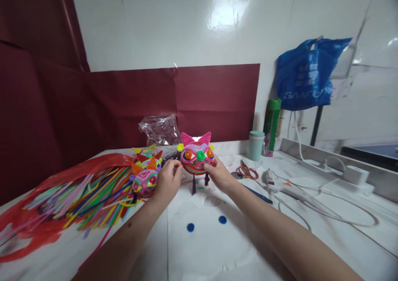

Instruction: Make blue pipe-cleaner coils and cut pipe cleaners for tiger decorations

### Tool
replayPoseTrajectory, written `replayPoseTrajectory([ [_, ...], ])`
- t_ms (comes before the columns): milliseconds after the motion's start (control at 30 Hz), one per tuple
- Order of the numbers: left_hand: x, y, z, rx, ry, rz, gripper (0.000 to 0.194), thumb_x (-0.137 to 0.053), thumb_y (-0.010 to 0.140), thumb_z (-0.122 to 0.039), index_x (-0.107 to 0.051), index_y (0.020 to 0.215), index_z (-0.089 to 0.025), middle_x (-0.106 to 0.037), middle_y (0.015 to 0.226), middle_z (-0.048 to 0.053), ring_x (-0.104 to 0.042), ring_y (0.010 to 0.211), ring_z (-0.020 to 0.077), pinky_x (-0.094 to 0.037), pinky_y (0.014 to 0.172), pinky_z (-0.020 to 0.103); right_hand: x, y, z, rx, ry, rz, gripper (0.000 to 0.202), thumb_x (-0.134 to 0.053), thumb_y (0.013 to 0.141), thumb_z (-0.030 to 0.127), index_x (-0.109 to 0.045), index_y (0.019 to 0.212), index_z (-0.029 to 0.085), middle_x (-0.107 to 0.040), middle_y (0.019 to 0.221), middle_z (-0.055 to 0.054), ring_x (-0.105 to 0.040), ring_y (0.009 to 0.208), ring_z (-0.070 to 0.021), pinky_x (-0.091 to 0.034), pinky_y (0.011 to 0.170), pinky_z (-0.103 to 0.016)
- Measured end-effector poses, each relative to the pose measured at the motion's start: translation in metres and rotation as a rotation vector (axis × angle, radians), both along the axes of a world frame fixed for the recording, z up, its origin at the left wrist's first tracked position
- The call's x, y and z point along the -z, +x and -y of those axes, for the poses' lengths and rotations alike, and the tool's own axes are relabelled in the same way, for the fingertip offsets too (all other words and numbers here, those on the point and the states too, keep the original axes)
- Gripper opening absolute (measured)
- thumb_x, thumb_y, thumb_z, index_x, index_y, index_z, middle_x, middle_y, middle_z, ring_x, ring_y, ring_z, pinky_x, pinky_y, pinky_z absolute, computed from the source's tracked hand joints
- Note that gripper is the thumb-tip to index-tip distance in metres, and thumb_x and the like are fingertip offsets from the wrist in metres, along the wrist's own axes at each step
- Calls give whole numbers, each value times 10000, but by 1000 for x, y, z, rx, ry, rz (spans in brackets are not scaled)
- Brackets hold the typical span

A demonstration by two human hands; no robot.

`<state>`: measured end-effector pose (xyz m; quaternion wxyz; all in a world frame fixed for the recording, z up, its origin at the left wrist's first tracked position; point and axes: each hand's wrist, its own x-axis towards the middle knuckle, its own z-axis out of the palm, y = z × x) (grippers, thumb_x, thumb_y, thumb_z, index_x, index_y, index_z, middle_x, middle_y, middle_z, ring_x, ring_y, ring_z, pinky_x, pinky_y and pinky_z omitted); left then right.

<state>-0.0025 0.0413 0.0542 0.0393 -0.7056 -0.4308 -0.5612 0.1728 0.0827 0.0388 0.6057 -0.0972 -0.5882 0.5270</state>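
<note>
A round, colourful animal-face craft [197,156] with pink pointed ears, orange eyes and a green nose is held up above the table. Two dark tassels hang beneath it. My right hand [219,174] grips its lower right side, thumb on the front. At its left side is my left hand [170,176], fingers pinched together close to the craft's edge; what they hold, if anything, is too small to tell. Beside my left wrist a similar craft [144,181] with orange ears lies on the table, with more crafts partly hidden behind it.
Many coloured fuzzy strips [96,196] lie on a red plastic bag [62,169] at left. To the right are orange-handled scissors [248,172], a glue gun with cables [270,177], a mint cup [256,146] and a green bottle [272,123]. Two blue dots mark the white surface.
</note>
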Motion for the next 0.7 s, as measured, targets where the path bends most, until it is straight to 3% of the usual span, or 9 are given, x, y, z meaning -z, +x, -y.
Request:
replayPoseTrajectory([
  [167,4,-1,-4,18,-28,54,119,-469,788,-202,-510,677,-197,-534,676,-7,-529,701,156,-412,693,277,0,1,-1,37,40,42,520,-768,621,324,-523,1072,241,-633,1065,-29,-581,1005,-231,-424,920,-410],
  [267,3,-2,-8,44,-33,141,144,-422,845,-286,-507,778,-191,-558,758,12,-556,764,158,-438,721,281,-3,2,2,-1,61,48,538,-776,614,291,-508,1078,246,-626,1052,-20,-585,984,-219,-444,893,-387],
  [333,-1,-2,-8,199,-67,217,226,-482,825,-372,-481,959,-190,-581,932,47,-569,894,173,-450,783,293,-5,2,5,-50,66,53,572,-786,601,268,-497,1093,247,-621,1045,-18,-584,979,-213,-455,872,-368],
  [467,-13,-2,-2,712,-327,344,590,-699,651,-456,-417,1103,-203,-559,1117,84,-541,1043,223,-438,871,324,-8,3,11,-154,68,84,654,-817,551,228,-478,1111,240,-612,1040,-22,-581,977,-208,-467,845,-344],
  [533,-17,-2,2,790,-396,388,637,-756,592,-435,-433,1091,-207,-568,1115,77,-539,1051,229,-434,881,319,-9,4,13,-186,63,105,688,-827,531,225,-467,1117,242,-604,1063,-26,-581,978,-209,-471,840,-345],
  [700,-15,-7,3,817,-467,471,751,-842,473,-314,-429,1094,-219,-585,1099,50,-550,1037,227,-451,860,303,-11,3,15,-205,73,160,727,-832,526,242,-446,1142,253,-592,1091,-29,-578,987,-208,-465,853,-348],
])
